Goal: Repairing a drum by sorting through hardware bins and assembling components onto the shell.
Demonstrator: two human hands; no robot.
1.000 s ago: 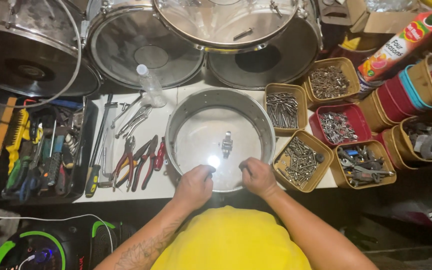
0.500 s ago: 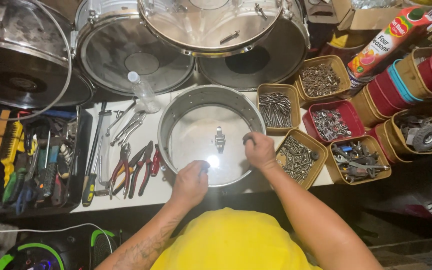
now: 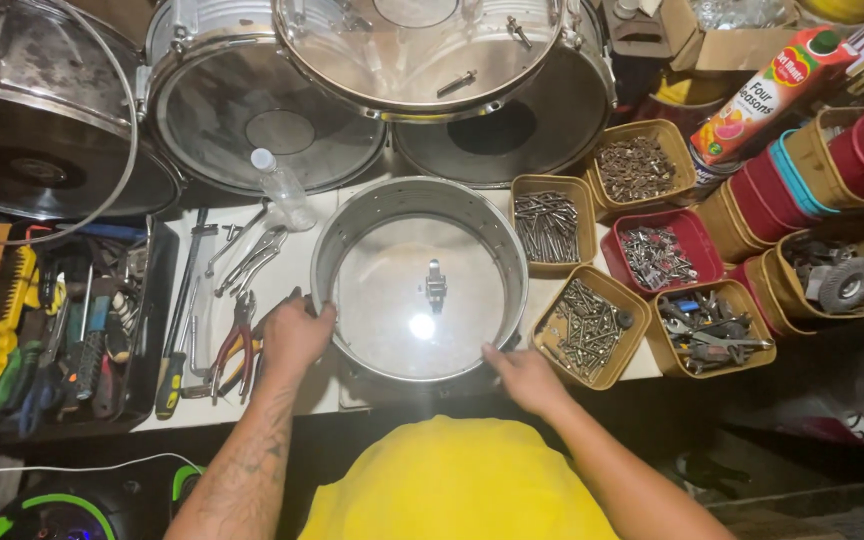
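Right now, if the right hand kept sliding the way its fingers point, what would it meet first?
The right hand points up-left along the drum shell rim, already touching it; going on, it would cross the clear drumhead, depth uncertain.

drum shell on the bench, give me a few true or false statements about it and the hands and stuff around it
1. Both hands grip the drum shell. True: left hand at its left rim, right hand at its lower right rim.
2. The shell stands on edge. False: it lies flat, open side up.
3. Tubs of screws sit to its right. True.
4. The pliers lie inside the shell. False: they lie on the bench to its left.
5. A clear plastic bottle lies beyond its upper left. True.
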